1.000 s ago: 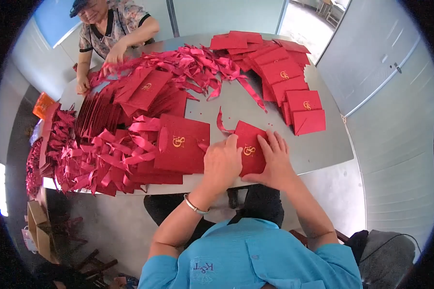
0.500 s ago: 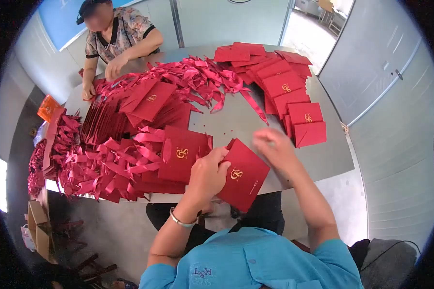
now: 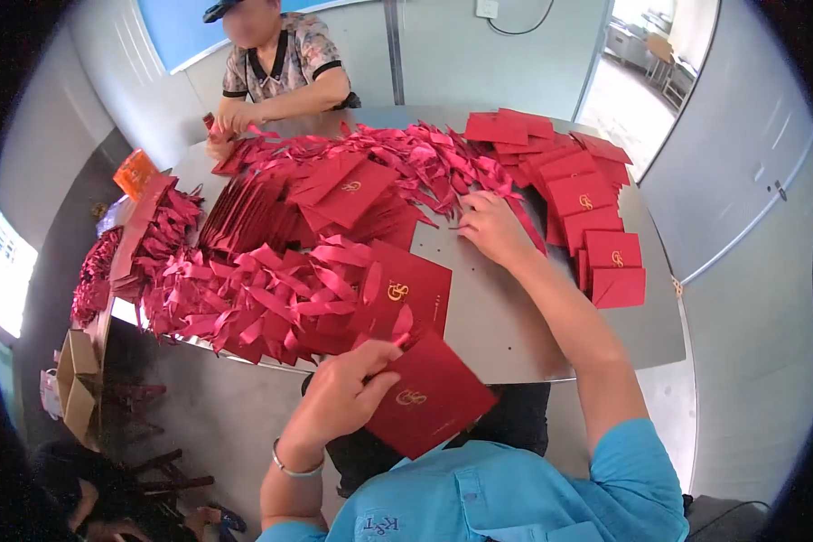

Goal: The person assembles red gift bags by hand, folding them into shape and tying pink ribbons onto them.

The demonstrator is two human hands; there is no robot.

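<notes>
My left hand (image 3: 345,390) is closed on the upper left corner of a red paper bag (image 3: 434,397) with a gold logo, held tilted over my lap at the table's front edge. Bits of pink ribbon show by its fingertips. My right hand (image 3: 495,228) reaches across the table to the near edge of a heap of loose pink ribbons (image 3: 425,172). Its fingers are bent with a gap between thumb and forefinger; no ribbon is clearly gripped. Left of the held bag lie flat red bags with pink ribbon handles (image 3: 271,289), topped by one bag (image 3: 402,291) with a gold logo.
Red bags (image 3: 596,208) lie overlapped along the table's right side. A packed row of bags (image 3: 248,212) stands at the left middle. Across the table a co-worker (image 3: 285,77) handles ribbon and something red. An orange packet (image 3: 135,174) sits far left; a cardboard box (image 3: 79,384) is below.
My right hand has moved from beside the held bag to the ribbon heap. The left hand has lowered the bag toward my lap. The co-worker's hands have come together, and the camera view has shifted.
</notes>
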